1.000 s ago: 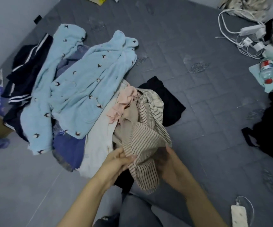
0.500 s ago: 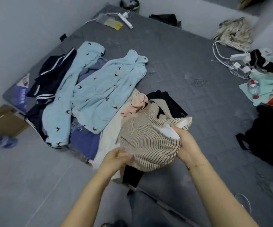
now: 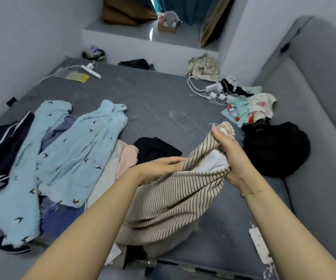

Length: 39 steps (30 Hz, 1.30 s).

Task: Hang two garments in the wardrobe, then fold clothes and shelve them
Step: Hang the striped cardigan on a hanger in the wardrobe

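Striped top [image 3: 175,199] now lifted off the pile w/ right hand [image 3: 233,158] fingers clamped on its collar, left hand [image 3: 159,168] fingers straight against it, above the bed [image 3: 163,102]; prob. heading to hang.

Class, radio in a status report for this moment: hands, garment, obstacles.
Right hand grips beige striped knit garment. Left hand on its edge, grip unclear. Garment lifted off grey mattress. Nothing blocking.
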Each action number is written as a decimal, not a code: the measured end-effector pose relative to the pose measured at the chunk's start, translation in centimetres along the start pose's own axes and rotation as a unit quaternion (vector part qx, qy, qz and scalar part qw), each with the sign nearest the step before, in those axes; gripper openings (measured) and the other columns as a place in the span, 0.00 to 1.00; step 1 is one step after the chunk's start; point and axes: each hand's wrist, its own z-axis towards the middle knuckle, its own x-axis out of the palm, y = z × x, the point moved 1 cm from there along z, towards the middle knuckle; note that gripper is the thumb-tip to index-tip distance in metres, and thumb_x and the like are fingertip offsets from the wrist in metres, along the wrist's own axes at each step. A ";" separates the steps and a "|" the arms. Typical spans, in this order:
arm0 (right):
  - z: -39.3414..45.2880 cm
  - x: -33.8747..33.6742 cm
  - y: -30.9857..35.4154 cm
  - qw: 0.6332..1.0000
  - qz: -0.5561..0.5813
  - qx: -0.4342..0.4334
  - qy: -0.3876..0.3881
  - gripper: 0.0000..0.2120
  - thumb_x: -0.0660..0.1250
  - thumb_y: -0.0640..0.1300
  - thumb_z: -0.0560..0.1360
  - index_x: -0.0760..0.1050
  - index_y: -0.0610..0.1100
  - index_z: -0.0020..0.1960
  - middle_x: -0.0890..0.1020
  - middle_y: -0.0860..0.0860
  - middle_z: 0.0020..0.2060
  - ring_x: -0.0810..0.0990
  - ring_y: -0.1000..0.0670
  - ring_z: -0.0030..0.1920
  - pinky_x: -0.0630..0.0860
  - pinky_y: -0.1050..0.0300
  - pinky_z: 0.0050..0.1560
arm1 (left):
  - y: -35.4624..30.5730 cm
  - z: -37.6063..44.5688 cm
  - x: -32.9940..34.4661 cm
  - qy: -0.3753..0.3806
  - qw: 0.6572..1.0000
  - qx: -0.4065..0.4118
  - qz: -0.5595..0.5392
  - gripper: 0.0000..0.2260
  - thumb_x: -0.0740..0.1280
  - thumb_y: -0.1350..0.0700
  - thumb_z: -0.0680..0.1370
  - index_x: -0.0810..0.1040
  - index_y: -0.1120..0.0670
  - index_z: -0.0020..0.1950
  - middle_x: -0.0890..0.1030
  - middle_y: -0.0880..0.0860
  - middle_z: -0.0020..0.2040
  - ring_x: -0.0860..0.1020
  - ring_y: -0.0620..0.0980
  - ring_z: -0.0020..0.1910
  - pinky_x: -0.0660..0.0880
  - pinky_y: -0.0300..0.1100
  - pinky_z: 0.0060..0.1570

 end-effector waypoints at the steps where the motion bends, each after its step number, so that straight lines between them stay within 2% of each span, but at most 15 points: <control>1: 0.1 -0.3 0.9 1.000 -0.001 -0.024 -0.017 0.09 0.72 0.53 0.72 0.83 0.48 0.43 0.84 0.45 0.41 0.84 0.46 0.46 0.80 0.47 0.52 | 0.5 0.7 0.7 0.038 0.998 -0.025 -0.035 0.21 0.61 0.44 0.81 0.68 0.47 0.73 0.72 0.46 0.71 0.70 0.46 0.70 0.64 0.49 0.72; 4: 0.6 -1.4 3.2 0.995 0.012 -0.080 -0.059 0.09 0.72 0.54 0.71 0.83 0.49 0.40 0.82 0.47 0.37 0.83 0.48 0.41 0.80 0.49 0.47 | 1.1 1.8 2.2 0.069 0.995 -0.032 -0.058 0.21 0.64 0.39 0.76 0.76 0.47 0.65 0.78 0.47 0.65 0.75 0.45 0.65 0.70 0.44 0.65; 6: 1.2 -2.0 4.1 0.992 0.010 -0.100 -0.071 0.09 0.72 0.53 0.72 0.82 0.48 0.39 0.82 0.49 0.34 0.83 0.51 0.38 0.80 0.53 0.43 | 0.5 2.0 2.5 0.021 0.999 -0.001 -0.026 0.22 0.65 0.37 0.74 0.81 0.52 0.57 0.82 0.48 0.57 0.79 0.45 0.56 0.73 0.41 0.57; 8: 1.6 -2.4 5.0 0.991 0.007 -0.110 -0.080 0.09 0.71 0.52 0.74 0.81 0.48 0.40 0.82 0.50 0.34 0.83 0.51 0.37 0.80 0.54 0.41 | -0.7 1.7 2.0 -0.063 0.997 0.039 -0.022 0.24 0.64 0.37 0.75 0.79 0.56 0.58 0.83 0.49 0.56 0.80 0.47 0.55 0.75 0.40 0.55; 10: 1.9 -2.8 5.7 0.987 -0.029 -0.119 -0.106 0.13 0.70 0.53 0.75 0.81 0.43 0.50 0.85 0.47 0.43 0.85 0.49 0.45 0.80 0.50 0.50 | -2.4 0.7 0.6 -0.144 0.984 0.089 -0.050 0.19 0.63 0.39 0.76 0.79 0.50 0.59 0.83 0.44 0.55 0.81 0.42 0.56 0.76 0.36 0.52; 13: 2.3 -2.0 6.6 0.969 -0.170 -0.135 -0.120 0.34 0.69 0.67 0.70 0.74 0.43 0.66 0.81 0.47 0.59 0.80 0.47 0.59 0.74 0.45 0.64 | -5.3 -1.6 -2.0 -0.256 0.953 0.158 -0.030 0.19 0.64 0.38 0.74 0.80 0.49 0.57 0.84 0.46 0.53 0.81 0.45 0.53 0.76 0.42 0.56; 15: 2.8 -0.8 6.9 0.948 -0.246 -0.170 -0.115 0.27 0.67 0.68 0.71 0.78 0.44 0.53 0.83 0.52 0.47 0.81 0.51 0.47 0.76 0.52 0.55 | -7.1 -3.4 -3.5 -0.305 0.933 0.193 0.001 0.15 0.64 0.40 0.75 0.80 0.49 0.49 0.84 0.44 0.45 0.82 0.42 0.46 0.76 0.40 0.49; 17: 3.7 1.0 7.5 0.927 -0.302 -0.199 -0.100 0.25 0.67 0.64 0.74 0.73 0.40 0.41 0.77 0.46 0.35 0.76 0.49 0.34 0.73 0.53 0.42 | -8.9 -5.4 -4.9 -0.356 0.904 0.233 0.026 0.09 0.64 0.45 0.79 0.79 0.47 0.44 0.83 0.40 0.39 0.79 0.36 0.40 0.72 0.30 0.42; 22: 6.0 6.6 9.7 0.884 -0.380 -0.264 -0.070 0.27 0.69 0.55 0.75 0.64 0.44 0.65 0.74 0.55 0.52 0.76 0.48 0.55 0.71 0.56 0.49 | -14.6 -11.5 -8.4 -0.451 0.833 0.308 0.084 0.07 0.65 0.52 0.80 0.81 0.52 0.54 0.84 0.43 0.48 0.80 0.40 0.50 0.74 0.33 0.50; 26: 4.6 12.3 11.5 0.832 -0.379 -0.403 0.050 0.40 0.71 0.58 0.72 0.52 0.59 0.76 0.64 0.55 0.68 0.66 0.54 0.69 0.65 0.58 0.68 | -19.5 -16.6 -9.4 -0.439 0.829 0.319 0.133 0.07 0.66 0.53 0.80 0.82 0.53 0.51 0.84 0.42 0.44 0.79 0.37 0.46 0.73 0.31 0.48; 28: 3.2 15.7 11.9 0.787 -0.412 -0.426 0.171 0.36 0.69 0.63 0.71 0.54 0.69 0.72 0.64 0.66 0.70 0.60 0.61 0.72 0.59 0.60 0.71 | -21.4 -19.2 -9.2 -0.415 0.844 0.301 0.156 0.10 0.66 0.51 0.80 0.83 0.55 0.52 0.85 0.50 0.49 0.82 0.43 0.51 0.76 0.37 0.53; 29: 2.6 17.5 11.9 0.779 -0.415 -0.413 0.224 0.29 0.69 0.63 0.71 0.61 0.71 0.68 0.69 0.71 0.66 0.65 0.64 0.69 0.63 0.61 0.69 | -22.0 -20.5 -9.1 -0.408 0.851 0.289 0.162 0.12 0.66 0.50 0.80 0.82 0.57 0.53 0.85 0.54 0.52 0.82 0.49 0.55 0.77 0.43 0.57; 32: 1.2 21.9 11.1 0.822 -0.299 -0.374 0.309 0.10 0.68 0.53 0.75 0.76 0.61 0.56 0.82 0.68 0.48 0.78 0.67 0.53 0.72 0.68 0.53 | -22.6 -24.8 -9.4 -0.436 0.847 0.262 0.153 0.16 0.66 0.47 0.79 0.81 0.60 0.54 0.83 0.59 0.54 0.80 0.56 0.58 0.74 0.53 0.63; 36: -1.2 26.9 10.1 0.854 -0.160 -0.353 0.348 0.08 0.63 0.48 0.79 0.80 0.55 0.54 0.85 0.62 0.48 0.81 0.63 0.52 0.72 0.72 0.51 | -20.0 -31.0 -10.1 -0.517 0.817 0.234 0.103 0.23 0.68 0.39 0.75 0.82 0.60 0.51 0.84 0.59 0.51 0.82 0.49 0.45 0.77 0.44 0.47; 39: -3.6 31.3 8.8 0.859 -0.092 -0.291 0.411 0.11 0.61 0.48 0.81 0.82 0.50 0.53 0.85 0.56 0.51 0.82 0.58 0.55 0.74 0.70 0.52 | -15.9 -35.4 -9.8 -0.576 0.787 0.197 0.099 0.35 0.66 0.28 0.69 0.78 0.62 0.47 0.80 0.54 0.41 0.75 0.47 0.39 0.69 0.45 0.41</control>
